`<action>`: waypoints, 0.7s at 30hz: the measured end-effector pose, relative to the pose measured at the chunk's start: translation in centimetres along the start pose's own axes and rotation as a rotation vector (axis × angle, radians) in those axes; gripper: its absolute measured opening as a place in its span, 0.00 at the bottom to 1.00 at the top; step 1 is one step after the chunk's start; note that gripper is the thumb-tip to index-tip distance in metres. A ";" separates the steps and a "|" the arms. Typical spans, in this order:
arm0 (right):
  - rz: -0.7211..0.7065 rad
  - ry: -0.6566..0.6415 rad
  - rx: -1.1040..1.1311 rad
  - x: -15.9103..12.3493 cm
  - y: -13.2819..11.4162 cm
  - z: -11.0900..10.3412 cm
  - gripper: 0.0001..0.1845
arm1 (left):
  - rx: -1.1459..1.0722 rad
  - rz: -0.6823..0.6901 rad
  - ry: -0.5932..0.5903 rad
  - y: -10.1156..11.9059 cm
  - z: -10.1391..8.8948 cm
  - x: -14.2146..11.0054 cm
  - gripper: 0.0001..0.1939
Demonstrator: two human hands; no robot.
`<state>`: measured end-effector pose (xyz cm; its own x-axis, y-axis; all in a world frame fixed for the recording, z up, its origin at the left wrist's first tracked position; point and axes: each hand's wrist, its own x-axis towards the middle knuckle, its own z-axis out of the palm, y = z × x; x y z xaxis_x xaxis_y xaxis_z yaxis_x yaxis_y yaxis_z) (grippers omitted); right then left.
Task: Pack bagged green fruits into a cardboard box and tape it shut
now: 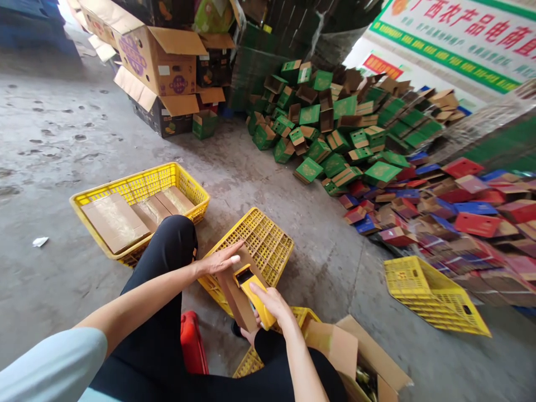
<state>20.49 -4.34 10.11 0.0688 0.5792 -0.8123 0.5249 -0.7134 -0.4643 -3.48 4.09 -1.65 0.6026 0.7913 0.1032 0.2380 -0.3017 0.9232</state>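
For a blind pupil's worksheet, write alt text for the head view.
A person's right hand holds a yellow tape dispenser on a cardboard box, the left hand at the box's far end, over a yellow crate. At left, another crate holds taped boxes; green boxes and red boxes lie heaped beyond.

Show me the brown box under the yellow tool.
The box by the left hand, over the upturned basket; the taped boxes inside the leftmost basket lie apart from the tool.
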 end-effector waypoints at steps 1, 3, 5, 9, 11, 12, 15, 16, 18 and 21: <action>0.000 0.002 -0.006 0.0 0.0 0.0 0.27 | 0.055 0.060 -0.032 -0.4 0.0 -0.2 0.43; -0.002 0.008 -0.018 -0.1 0.0 0.1 0.28 | 0.149 0.171 -0.108 -1.3 0.1 -0.5 0.40; -0.008 0.011 -0.017 -0.1 0.2 0.1 0.28 | 0.215 0.245 -0.170 -2.3 0.1 -0.6 0.38; -0.023 0.002 0.005 0.1 0.6 0.2 0.26 | 0.357 0.296 -0.285 -3.4 0.1 -0.5 0.40; -0.023 -0.006 -0.001 0.1 0.6 0.0 0.26 | 0.439 0.312 -0.338 -3.3 0.1 -0.5 0.48; -0.022 -0.008 -0.005 0.1 0.6 0.0 0.26 | 0.474 0.322 -0.357 -3.1 0.1 -0.5 0.53; -0.018 -0.014 -0.011 0.2 0.6 -0.4 0.27 | 0.554 0.344 -0.387 -2.4 0.2 -0.5 0.62; -0.016 -0.020 -0.009 0.2 0.6 -0.5 0.27 | 0.574 0.348 -0.388 -2.3 0.3 -0.5 0.64; -0.018 -0.029 -0.001 0.4 0.6 -0.6 0.26 | 0.603 0.353 -0.376 -2.0 0.4 -0.5 0.65; -0.027 -0.025 0.006 0.5 0.4 -0.6 0.26 | 0.625 0.358 -0.347 -2.0 0.6 -0.4 0.64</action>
<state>21.28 -4.16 9.75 0.0336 0.5884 -0.8079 0.5216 -0.6999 -0.4880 -3.79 4.07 -3.77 0.9013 0.4106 0.1380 0.3063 -0.8294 0.4672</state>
